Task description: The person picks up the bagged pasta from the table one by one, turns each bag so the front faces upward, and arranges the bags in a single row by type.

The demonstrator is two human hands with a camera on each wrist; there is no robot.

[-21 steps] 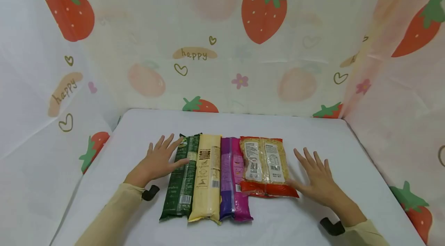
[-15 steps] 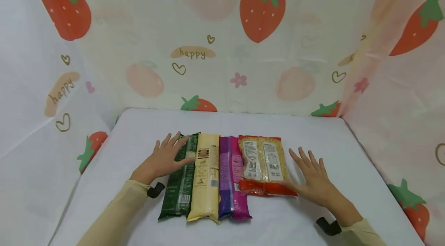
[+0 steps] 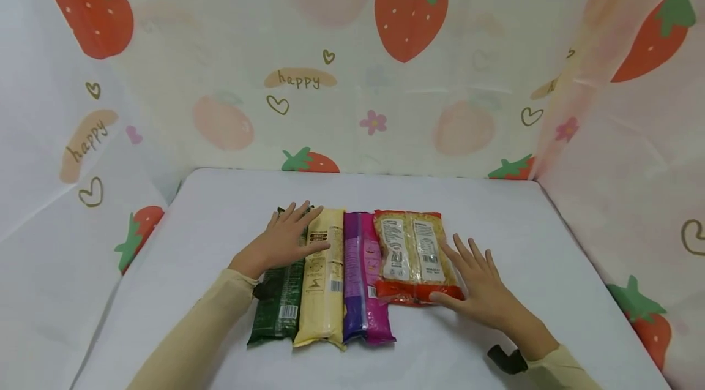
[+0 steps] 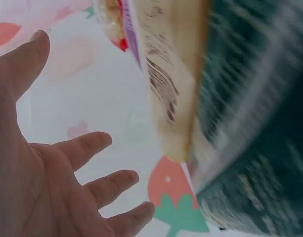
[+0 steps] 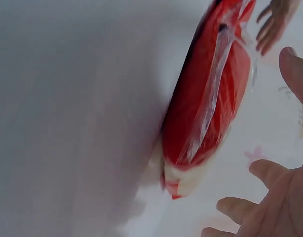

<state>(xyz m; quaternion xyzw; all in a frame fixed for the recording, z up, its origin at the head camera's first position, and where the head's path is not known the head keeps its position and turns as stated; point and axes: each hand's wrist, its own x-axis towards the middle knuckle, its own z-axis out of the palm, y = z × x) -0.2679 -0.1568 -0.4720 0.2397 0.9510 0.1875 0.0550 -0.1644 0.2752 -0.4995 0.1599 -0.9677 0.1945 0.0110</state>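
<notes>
Four long or flat food packets lie side by side. My left hand (image 3: pixel 283 243), fingers spread, hovers over the upper part of the dark green packet (image 3: pixel 281 304), its thumb reaching across the pale yellow packet (image 3: pixel 322 310). A purple and magenta packet (image 3: pixel 360 280) lies beside the yellow one. Rightmost is a clear bag with red ends (image 3: pixel 410 255), its contents small and yellowish. Spread too, my right hand (image 3: pixel 481 292) is at that bag's lower right corner; the right wrist view shows a gap between palm and bag (image 5: pixel 205 108). Neither hand grips anything.
All the packets rest on a white table (image 3: pixel 468 353). Behind and beside it hangs a pale curtain (image 3: pixel 341 102) printed with strawberries, hearts and words. A black wrist piece (image 3: pixel 507 359) sits under the right wrist.
My left hand has moved right, from the green packet's edge to over the green and yellow packets. My right hand has shifted left, nearer the clear bag. The head view has drifted slightly.
</notes>
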